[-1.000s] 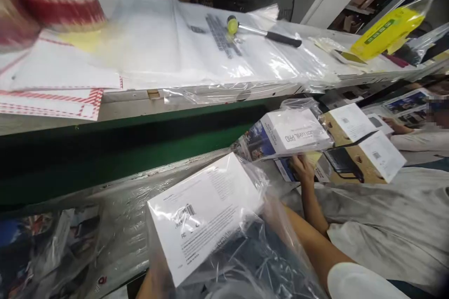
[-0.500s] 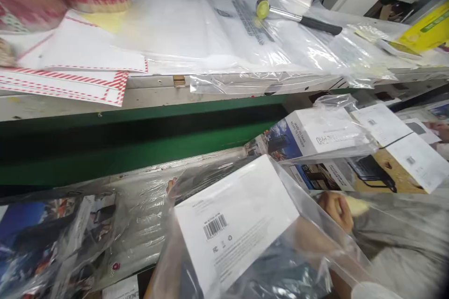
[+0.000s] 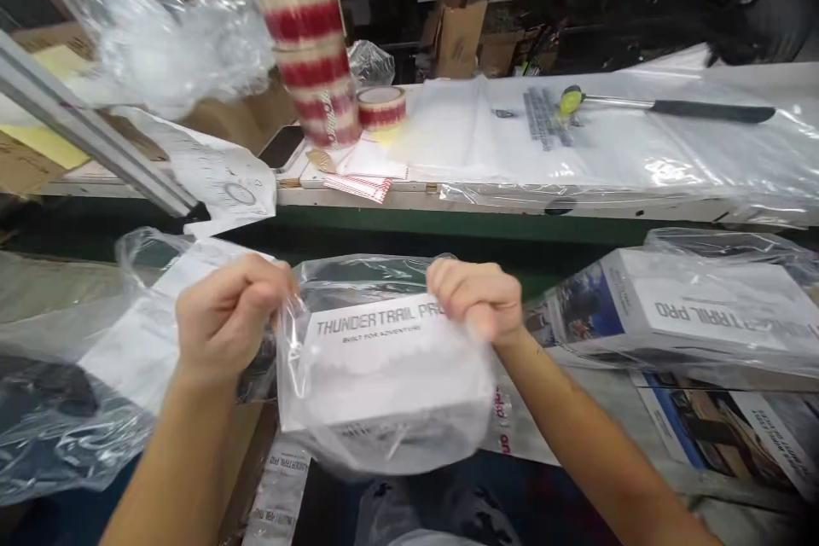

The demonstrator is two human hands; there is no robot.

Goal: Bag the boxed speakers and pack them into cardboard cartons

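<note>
Both hands grip a clear plastic bag (image 3: 397, 448) that holds a white box (image 3: 384, 367) printed "THUNDERTRAIL PRO". My left hand (image 3: 234, 311) is closed in a fist on the bag's left upper edge. My right hand (image 3: 477, 299) pinches the right upper edge, beside the end of the lettering. The bag hangs between them in front of me, with the box's lettered face turned up towards me. The fingertips are partly hidden behind the plastic.
More bagged boxes lie at the right (image 3: 710, 299) and left (image 3: 137, 350). On the shelf ahead stand a stack of red-and-white tape rolls (image 3: 313, 60), flat plastic bags (image 3: 461, 128) and a mallet (image 3: 640, 105). A metal bar (image 3: 108, 128) slants at the left.
The view has swung left. The bagged box now shows its lettered face instead of the barcode face, and both fists are visible on the bag's upper edges. The person's hand at right is out of view.
</note>
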